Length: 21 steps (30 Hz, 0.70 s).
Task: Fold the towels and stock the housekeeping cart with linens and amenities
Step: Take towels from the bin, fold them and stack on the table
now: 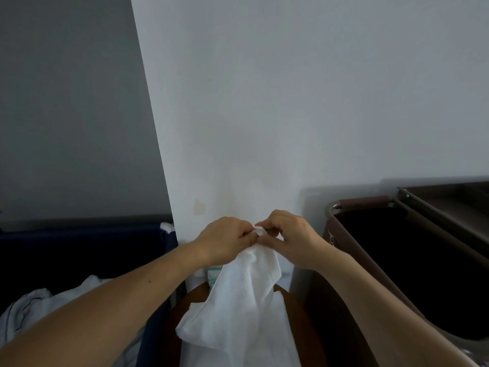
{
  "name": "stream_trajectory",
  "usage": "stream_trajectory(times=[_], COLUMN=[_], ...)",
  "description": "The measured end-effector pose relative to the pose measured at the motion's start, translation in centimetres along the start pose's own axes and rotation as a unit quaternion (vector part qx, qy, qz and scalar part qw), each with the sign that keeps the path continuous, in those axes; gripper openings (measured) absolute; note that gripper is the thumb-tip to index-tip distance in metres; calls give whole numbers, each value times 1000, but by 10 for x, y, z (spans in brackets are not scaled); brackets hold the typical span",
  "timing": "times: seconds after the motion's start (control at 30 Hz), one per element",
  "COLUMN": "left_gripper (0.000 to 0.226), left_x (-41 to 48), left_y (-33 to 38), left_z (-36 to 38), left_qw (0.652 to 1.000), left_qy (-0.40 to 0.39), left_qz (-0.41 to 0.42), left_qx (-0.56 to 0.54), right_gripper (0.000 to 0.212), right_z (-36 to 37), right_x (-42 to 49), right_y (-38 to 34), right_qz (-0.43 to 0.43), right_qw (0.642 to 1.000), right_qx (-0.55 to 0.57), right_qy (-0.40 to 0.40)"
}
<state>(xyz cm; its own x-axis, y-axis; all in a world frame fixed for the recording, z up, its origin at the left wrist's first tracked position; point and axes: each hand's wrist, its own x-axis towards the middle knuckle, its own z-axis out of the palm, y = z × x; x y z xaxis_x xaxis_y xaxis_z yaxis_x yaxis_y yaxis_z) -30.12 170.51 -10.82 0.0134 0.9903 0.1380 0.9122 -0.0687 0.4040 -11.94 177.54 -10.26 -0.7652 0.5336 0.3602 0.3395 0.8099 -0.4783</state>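
Note:
A white towel [240, 300] hangs in front of me from its top edge, over a round wooden table [296, 308]. My left hand [225, 241] and my right hand [291, 238] are close together at chest height, and both pinch the towel's upper corner between fingers and thumb. The cloth droops in loose folds to the bottom of the frame. To the right stands the housekeeping cart [412, 250] with a dark brown bag on a metal frame.
A dark blue bin [87, 255] on the left holds crumpled white linens [34, 305]. A small pale green packet [211, 278] lies on the table behind the towel. A white wall [264, 115] rises close ahead.

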Motion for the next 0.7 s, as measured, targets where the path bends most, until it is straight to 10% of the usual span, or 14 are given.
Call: stream_trajectory(times=[0.37, 0.53, 0.7], left_gripper=[23, 18, 41], left_x=[-1, -5, -9], left_y=[-9, 2, 10], left_z=[5, -6, -12], left_qw=[991, 969, 996], left_qy=[97, 17, 72], left_qz=[49, 34, 49], left_qx=[-82, -245, 33], right_gripper=[12, 13, 24], right_z=[-8, -12, -5], right_x=[3, 10, 18], right_y=[12, 2, -5], right_qz=[34, 53, 61], right_qw=[999, 991, 985], right_qx=[13, 99, 118], right_qy=[36, 74, 111])
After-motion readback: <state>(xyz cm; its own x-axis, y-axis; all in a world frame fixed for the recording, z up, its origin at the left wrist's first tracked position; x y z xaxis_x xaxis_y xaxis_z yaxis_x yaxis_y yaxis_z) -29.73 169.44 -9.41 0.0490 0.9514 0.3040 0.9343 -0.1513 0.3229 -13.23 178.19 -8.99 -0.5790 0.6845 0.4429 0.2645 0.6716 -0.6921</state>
